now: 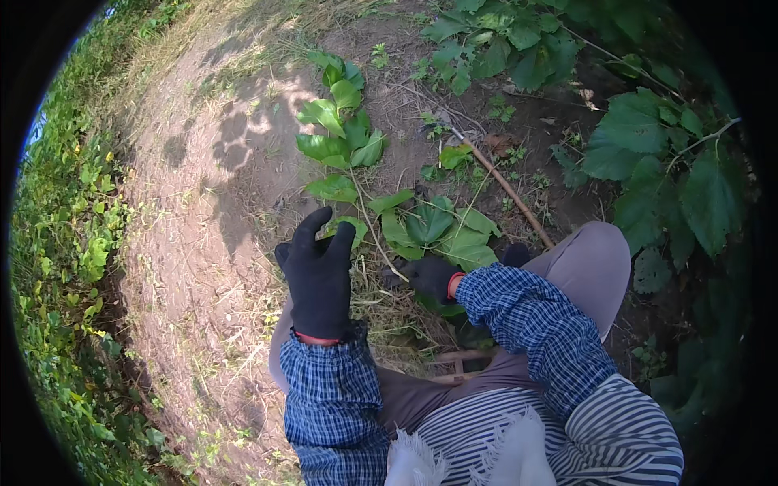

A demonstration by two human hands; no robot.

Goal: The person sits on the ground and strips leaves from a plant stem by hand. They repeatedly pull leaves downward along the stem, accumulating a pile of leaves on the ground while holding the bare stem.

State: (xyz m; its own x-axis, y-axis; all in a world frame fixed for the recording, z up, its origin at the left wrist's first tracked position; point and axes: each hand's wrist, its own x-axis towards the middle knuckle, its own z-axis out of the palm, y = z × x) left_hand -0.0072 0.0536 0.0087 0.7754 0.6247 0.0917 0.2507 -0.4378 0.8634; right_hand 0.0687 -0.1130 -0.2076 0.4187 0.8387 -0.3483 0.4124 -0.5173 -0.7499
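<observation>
My left hand point(319, 276), in a black glove with a red cuff edge, is raised with thumb and forefinger apart and nothing visible between them. Just beyond its fingertips are broad green leaves point(333, 188) of a leafy branch. The pale stem point(374, 225) of this branch runs down to my right hand point(433, 277), also black-gloved, which appears closed around its lower end. The right fingers are partly hidden. More broad leaves point(428, 226) spread directly beyond the right hand; whether they belong to the same branch is unclear.
A brown stick point(501, 182) slants over the soil towards my right knee point(586, 261). Large-leaved branches point(638, 133) hang at the right. Dense green plants point(67, 255) border the bare soil point(182, 243) at the left. Part of a wooden frame point(459, 364) shows between my legs.
</observation>
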